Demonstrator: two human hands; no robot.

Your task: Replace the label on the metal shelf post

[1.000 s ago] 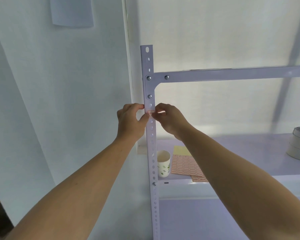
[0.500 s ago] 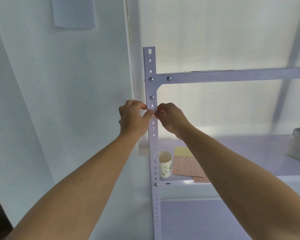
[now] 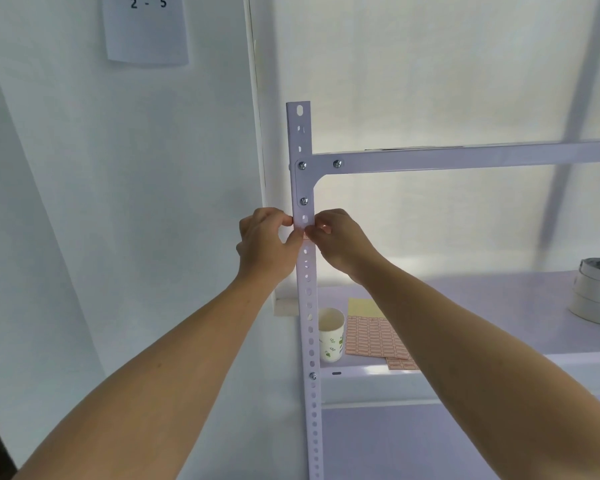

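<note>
both hands raised to the upright white perforated metal shelf post (image 3: 307, 278), just below its bolted bracket. left hand (image 3: 265, 245) and right hand (image 3: 340, 239) pinching a small pink label (image 3: 306, 235) against the post's face, fingertips nearly meeting. below on the shelf, a white paper cup (image 3: 331, 334) beside a pink label sheet (image 3: 373, 337).

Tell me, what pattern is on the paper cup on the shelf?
White paper cup with small green leaf sprigs, seen in the head view.
</note>
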